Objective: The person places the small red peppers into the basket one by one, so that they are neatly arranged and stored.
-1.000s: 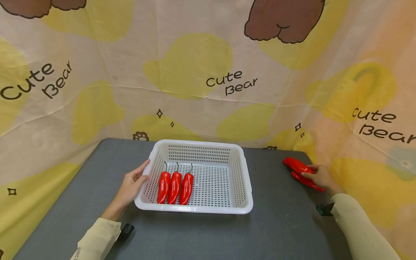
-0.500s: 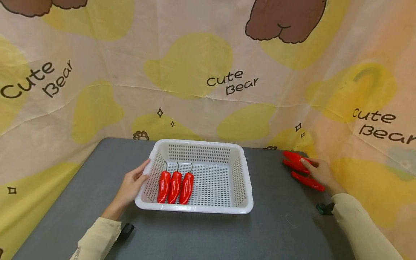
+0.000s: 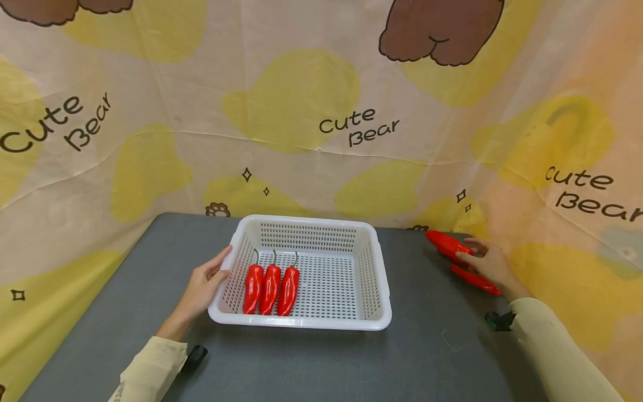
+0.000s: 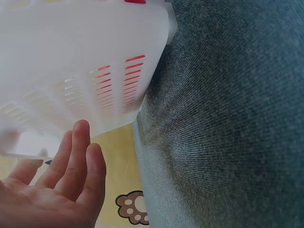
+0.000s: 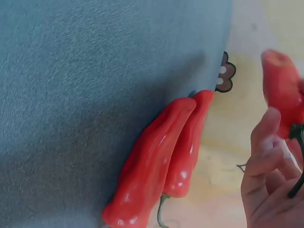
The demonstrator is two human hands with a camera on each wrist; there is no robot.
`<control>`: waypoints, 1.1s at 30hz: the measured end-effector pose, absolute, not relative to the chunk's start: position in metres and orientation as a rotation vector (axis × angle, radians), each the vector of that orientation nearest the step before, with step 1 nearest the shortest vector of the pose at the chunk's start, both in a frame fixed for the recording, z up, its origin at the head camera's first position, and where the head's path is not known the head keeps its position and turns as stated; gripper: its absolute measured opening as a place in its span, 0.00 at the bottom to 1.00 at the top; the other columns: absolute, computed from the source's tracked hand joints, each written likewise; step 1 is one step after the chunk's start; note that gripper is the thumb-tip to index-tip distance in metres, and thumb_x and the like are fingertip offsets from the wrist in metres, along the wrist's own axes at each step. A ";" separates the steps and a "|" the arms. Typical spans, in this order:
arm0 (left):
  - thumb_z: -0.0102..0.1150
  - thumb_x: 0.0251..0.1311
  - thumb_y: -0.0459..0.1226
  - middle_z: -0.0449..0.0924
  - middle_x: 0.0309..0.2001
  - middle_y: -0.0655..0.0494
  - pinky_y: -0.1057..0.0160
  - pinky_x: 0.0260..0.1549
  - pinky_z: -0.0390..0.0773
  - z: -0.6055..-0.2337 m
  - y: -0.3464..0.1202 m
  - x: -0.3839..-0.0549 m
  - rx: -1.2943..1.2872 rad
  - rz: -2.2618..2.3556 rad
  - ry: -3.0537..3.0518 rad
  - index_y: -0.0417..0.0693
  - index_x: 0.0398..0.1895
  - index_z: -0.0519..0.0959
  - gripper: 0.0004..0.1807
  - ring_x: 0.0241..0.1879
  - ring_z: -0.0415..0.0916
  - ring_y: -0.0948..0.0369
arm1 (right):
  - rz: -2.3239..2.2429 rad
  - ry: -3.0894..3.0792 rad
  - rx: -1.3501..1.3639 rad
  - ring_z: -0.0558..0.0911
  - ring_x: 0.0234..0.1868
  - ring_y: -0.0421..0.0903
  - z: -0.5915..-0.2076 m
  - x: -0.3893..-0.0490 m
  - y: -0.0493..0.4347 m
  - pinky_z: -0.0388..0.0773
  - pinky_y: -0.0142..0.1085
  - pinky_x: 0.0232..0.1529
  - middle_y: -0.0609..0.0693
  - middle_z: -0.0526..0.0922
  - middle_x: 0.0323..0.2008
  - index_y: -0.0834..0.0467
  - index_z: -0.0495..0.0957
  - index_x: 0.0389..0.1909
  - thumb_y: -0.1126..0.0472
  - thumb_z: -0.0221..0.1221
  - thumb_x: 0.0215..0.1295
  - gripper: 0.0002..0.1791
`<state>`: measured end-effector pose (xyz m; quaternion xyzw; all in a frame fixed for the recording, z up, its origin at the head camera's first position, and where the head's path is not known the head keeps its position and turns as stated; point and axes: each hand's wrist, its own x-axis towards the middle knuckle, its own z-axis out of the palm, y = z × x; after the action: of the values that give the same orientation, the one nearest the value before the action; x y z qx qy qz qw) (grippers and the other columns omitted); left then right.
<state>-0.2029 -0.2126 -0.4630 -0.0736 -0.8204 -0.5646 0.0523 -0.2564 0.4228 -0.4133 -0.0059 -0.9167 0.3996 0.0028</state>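
Observation:
My left hand grips the left rim of a white perforated plastic basket. In the left wrist view, its fingers lie along the outside of the basket wall. Three glossy red chili peppers with green stems lie side by side in the basket's left part; the rightmost is one chili pepper. At the far right, my right hand pinches another red chili pepper near its stem end, raised above the table. Two more lie on the table, a front chili pepper and a rear chili pepper, touching.
The grey table extends around the basket. A printed cloth with yellow patches hangs behind the table and along the right side, close to the right hand. A dark device sits on the left wrist, another dark device on the right.
My right hand has picked one chili pepper off the pile at the right and shifted it leftward, away from the others. The left hand and the basket stay where they were.

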 end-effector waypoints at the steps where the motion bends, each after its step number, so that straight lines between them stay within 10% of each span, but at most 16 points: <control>1: 0.45 0.72 0.29 0.67 0.70 0.31 0.54 0.38 0.89 -0.464 -0.213 -0.203 -0.225 -1.716 -2.495 0.45 0.78 0.61 0.30 0.51 0.82 0.38 | 1.309 -2.858 -0.038 0.85 0.26 0.43 -0.413 -0.256 0.423 0.85 0.33 0.33 0.59 0.83 0.45 0.70 0.61 0.71 0.51 0.60 0.72 0.37; 7: 0.44 0.72 0.29 0.67 0.70 0.29 0.54 0.37 0.89 -0.465 -0.215 -0.204 -0.247 -1.712 -2.491 0.43 0.78 0.60 0.30 0.50 0.83 0.40 | 1.522 -2.665 -0.148 0.85 0.29 0.32 -0.406 -0.254 0.424 0.78 0.30 0.26 0.24 0.81 0.29 0.49 0.65 0.53 0.50 0.63 0.69 0.20; 33: 0.45 0.74 0.31 0.64 0.73 0.33 0.53 0.40 0.89 -0.465 -0.216 -0.204 -0.239 -1.735 -2.515 0.46 0.79 0.59 0.30 0.55 0.79 0.35 | 1.923 -1.929 -0.526 0.78 0.39 0.33 -0.379 -0.256 0.383 0.75 0.19 0.31 0.34 0.81 0.34 0.51 0.72 0.42 0.61 0.75 0.53 0.22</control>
<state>-0.2044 -0.2163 -0.4652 -0.0779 -0.8201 -0.5656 0.0387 -0.2555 0.3834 -0.3791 -0.1863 -0.6837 0.6815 0.1827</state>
